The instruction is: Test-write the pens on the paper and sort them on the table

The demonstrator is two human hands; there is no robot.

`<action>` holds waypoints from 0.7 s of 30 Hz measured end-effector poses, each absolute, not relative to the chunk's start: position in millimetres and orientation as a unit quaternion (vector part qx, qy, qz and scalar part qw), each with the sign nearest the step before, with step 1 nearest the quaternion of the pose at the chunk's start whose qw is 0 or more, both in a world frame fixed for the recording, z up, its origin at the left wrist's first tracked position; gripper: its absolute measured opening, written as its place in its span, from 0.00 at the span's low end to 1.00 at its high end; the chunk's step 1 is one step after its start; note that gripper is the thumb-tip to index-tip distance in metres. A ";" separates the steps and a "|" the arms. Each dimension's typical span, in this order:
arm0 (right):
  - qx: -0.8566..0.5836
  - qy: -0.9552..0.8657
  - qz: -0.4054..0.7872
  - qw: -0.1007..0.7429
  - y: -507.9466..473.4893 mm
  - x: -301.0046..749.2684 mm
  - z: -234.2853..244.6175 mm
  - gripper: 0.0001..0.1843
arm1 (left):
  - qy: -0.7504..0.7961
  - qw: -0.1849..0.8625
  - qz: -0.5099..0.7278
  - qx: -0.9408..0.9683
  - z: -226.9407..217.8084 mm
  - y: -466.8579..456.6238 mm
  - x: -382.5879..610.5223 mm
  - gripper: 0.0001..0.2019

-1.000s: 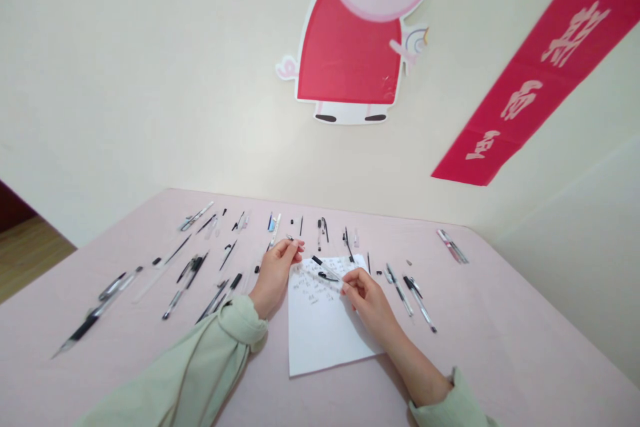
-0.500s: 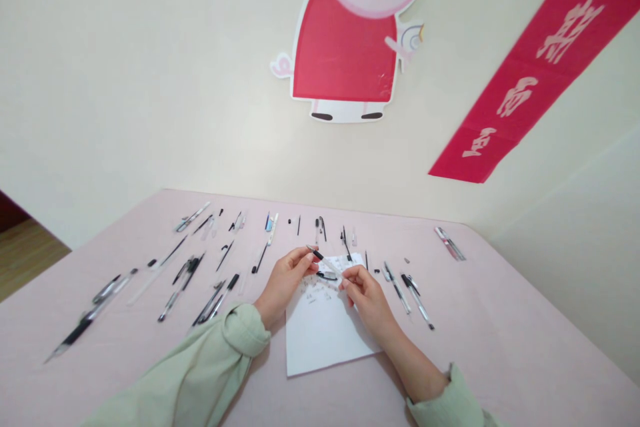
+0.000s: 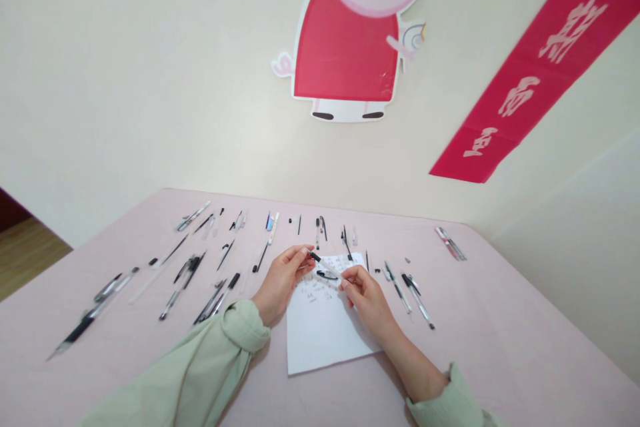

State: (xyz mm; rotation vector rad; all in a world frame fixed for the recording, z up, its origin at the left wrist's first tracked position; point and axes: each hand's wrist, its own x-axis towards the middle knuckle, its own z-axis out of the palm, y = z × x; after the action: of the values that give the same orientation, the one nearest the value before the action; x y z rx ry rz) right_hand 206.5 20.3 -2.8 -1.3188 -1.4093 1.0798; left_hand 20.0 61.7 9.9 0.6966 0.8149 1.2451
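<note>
A clear-barrelled pen [image 3: 327,263] with a black grip section is held slantwise between my two hands, above a sheet of white paper [image 3: 325,340]. My left hand [image 3: 285,280] pinches its dark upper-left end, and my right hand [image 3: 365,293] closes finger and thumb on the lower-right end of the barrel. Beneath the pen a black pen cap [image 3: 327,275] lies on the paper, beside small handwritten marks. Parts of the fingertips are too small to make out.
Pens and pen parts lie across the pink tablecloth [image 3: 500,347]. To the left is a long black-and-clear pen [image 3: 93,313]; right of the paper are a capped pen [image 3: 418,300] and another pen [image 3: 397,288]. A packaged pen set [image 3: 450,243] sits at far right. Behind rises the wall.
The left fingers have shifted slightly at the pen's dark end. Pen and right hand stay almost in place; the view moves very slightly.
</note>
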 end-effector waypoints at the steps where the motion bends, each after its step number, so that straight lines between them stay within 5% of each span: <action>1: -0.532 -0.571 0.435 0.449 20.5 206.7 -3.6 0.10 | 0.363 0.682 0.555 0.309 10.4 61.3 20.0 0.17; 18: -0.550 -0.596 0.416 0.411 18.7 209.3 1.1 0.21 | 0.342 0.713 0.530 0.306 8.8 61.5 19.3 0.18; 21: -0.541 -0.584 0.423 0.432 20.1 207.8 0.4 0.16 | 0.344 0.713 0.532 0.301 6.5 63.2 18.9 0.18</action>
State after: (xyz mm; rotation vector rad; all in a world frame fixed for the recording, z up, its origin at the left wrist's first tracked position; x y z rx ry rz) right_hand 207.8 20.1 0.4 -1.3497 -1.4571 1.0555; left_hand 18.9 63.2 6.5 0.6682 0.7614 1.1792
